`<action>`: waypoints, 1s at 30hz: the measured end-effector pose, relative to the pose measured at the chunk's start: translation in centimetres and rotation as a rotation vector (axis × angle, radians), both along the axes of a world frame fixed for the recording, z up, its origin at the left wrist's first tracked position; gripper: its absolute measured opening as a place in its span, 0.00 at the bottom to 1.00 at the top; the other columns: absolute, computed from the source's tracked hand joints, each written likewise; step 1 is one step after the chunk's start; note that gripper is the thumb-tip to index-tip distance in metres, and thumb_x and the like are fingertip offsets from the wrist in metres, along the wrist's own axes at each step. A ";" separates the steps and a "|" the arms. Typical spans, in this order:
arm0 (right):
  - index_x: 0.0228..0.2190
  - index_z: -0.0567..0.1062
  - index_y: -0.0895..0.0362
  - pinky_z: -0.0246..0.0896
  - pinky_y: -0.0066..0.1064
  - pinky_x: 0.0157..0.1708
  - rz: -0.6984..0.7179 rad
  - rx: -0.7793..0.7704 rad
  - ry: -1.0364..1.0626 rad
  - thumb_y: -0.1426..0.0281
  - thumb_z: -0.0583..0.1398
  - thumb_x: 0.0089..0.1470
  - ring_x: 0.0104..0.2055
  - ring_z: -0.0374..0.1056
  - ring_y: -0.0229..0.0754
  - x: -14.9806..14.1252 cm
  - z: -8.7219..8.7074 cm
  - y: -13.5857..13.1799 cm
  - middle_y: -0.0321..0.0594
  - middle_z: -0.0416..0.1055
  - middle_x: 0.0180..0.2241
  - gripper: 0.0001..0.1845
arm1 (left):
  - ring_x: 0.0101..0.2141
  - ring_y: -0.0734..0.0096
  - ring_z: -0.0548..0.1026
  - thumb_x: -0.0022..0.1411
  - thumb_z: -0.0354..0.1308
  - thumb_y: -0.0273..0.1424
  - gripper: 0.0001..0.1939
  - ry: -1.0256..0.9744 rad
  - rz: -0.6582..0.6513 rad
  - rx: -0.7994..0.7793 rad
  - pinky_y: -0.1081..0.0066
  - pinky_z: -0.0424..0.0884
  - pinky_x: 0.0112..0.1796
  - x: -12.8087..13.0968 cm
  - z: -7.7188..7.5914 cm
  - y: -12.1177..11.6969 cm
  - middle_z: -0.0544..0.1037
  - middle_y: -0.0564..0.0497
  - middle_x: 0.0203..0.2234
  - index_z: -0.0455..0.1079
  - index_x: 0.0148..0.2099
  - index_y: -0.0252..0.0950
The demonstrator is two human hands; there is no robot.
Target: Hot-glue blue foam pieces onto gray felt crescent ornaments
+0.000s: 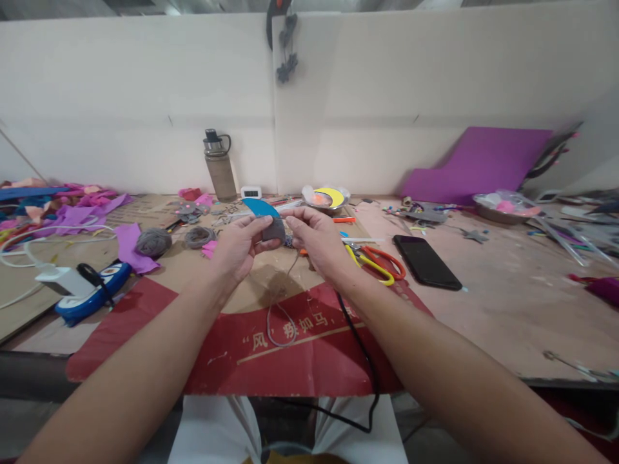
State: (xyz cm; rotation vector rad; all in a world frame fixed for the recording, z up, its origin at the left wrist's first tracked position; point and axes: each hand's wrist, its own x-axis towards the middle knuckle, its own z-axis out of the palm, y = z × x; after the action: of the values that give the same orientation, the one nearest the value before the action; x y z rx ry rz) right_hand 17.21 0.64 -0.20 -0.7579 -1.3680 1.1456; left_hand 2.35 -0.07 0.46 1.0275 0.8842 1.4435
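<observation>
1. Gripping between thumb and fingers, the left hand (pixel 244 241) holds a flat blue crescent (pixel 262 209), grey at its lower end, above the table (pixel 503 309).
2. Thin grey yarn (pixel 269 323) loops down over red printed paper (pixel 203 361) at the near edge.
3. The right hand (pixel 316 238) closes its fingertips beside the crescent, on what I can't tell.
4. Tugged sideways, the yarn could snag on the black cable (pixel 360 342).

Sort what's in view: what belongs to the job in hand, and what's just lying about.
Likely part of the job:
- blue curved piece, in the left hand, the right hand close beside it
- grey yarn on its lower part
- grey yarn balls, by matching colour

Probably just lying about:
- black phone
- bottle
- purple sheet
</observation>
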 end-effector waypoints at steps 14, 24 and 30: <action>0.28 0.72 0.56 0.51 0.29 0.28 -0.190 0.185 -0.188 0.67 0.60 0.53 0.26 0.56 0.34 0.3 0.1 -0.1 0.32 0.63 0.23 0.06 | 0.29 0.73 0.77 0.47 0.69 0.28 0.09 0.030 -0.007 0.000 0.75 0.76 0.30 0.4 0.2 -0.5 0.80 0.49 0.30 0.76 0.33 0.32; 0.25 0.70 0.56 0.51 0.29 0.28 -0.163 0.153 -0.168 0.67 0.59 0.53 0.25 0.56 0.33 0.1 0.0 0.1 0.31 0.63 0.23 0.08 | 0.28 0.71 0.77 0.51 0.65 0.27 0.07 0.000 -0.032 -0.067 0.74 0.75 0.26 0.7 0.3 -0.7 0.79 0.47 0.29 0.74 0.34 0.31; 0.25 0.70 0.56 0.51 0.29 0.27 -0.167 0.151 -0.182 0.67 0.59 0.53 0.25 0.55 0.33 0.1 0.0 0.0 0.31 0.62 0.22 0.07 | 0.29 0.70 0.77 0.51 0.64 0.25 0.04 -0.012 -0.005 -0.074 0.72 0.76 0.29 0.7 0.6 -0.8 0.80 0.46 0.29 0.74 0.32 0.30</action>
State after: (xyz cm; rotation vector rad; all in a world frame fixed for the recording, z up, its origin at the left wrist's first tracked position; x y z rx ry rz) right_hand 17.34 0.60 -0.16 -0.8658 -1.4940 0.8495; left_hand 3.09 -0.90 1.05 0.9648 0.9193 1.4011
